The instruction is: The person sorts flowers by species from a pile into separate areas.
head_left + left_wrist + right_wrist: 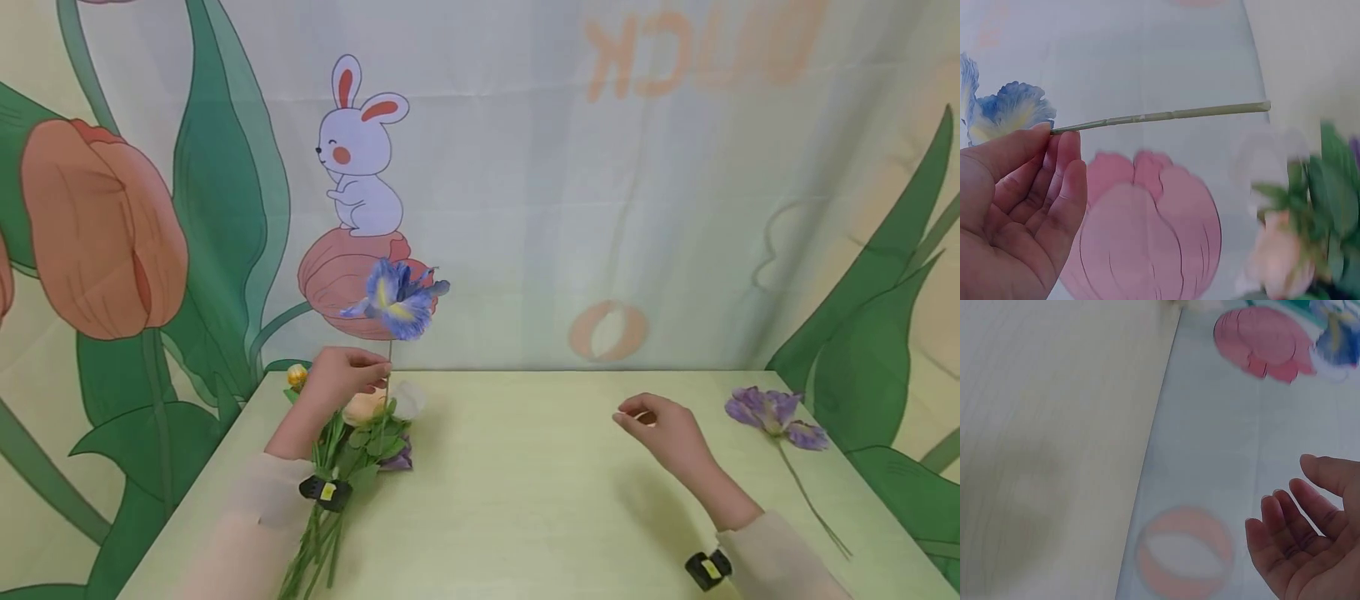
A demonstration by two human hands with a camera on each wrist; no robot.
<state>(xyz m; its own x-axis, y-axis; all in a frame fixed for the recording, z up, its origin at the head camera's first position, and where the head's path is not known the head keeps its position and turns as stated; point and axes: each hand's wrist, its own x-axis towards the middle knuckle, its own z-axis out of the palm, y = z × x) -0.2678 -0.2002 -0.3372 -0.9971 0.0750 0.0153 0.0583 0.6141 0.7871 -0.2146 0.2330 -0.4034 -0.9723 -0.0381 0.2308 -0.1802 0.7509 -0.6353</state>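
My left hand (pixel 341 379) pinches the thin green stem (pixel 1172 115) of a blue iris (pixel 397 300) between thumb and fingertips. The iris stands upright in the head view, its blue and yellow bloom above the hand and the stem's cut end below. Under that hand a bunch of flowers (pixel 360 450) lies on the table, with peach, white and purple blooms and green leaves. My right hand (pixel 663 425) hovers over the table's right half with loosely bent fingers and holds nothing. To its right lies a single purple iris (pixel 776 417), its stem pointing toward the front.
The pale table (pixel 517 500) ends at the back against a printed curtain (pixel 510 208) with a rabbit and tulips. A small yellow bud (pixel 297 376) sticks out at the bunch's far left. Black camera straps sit on both wrists.
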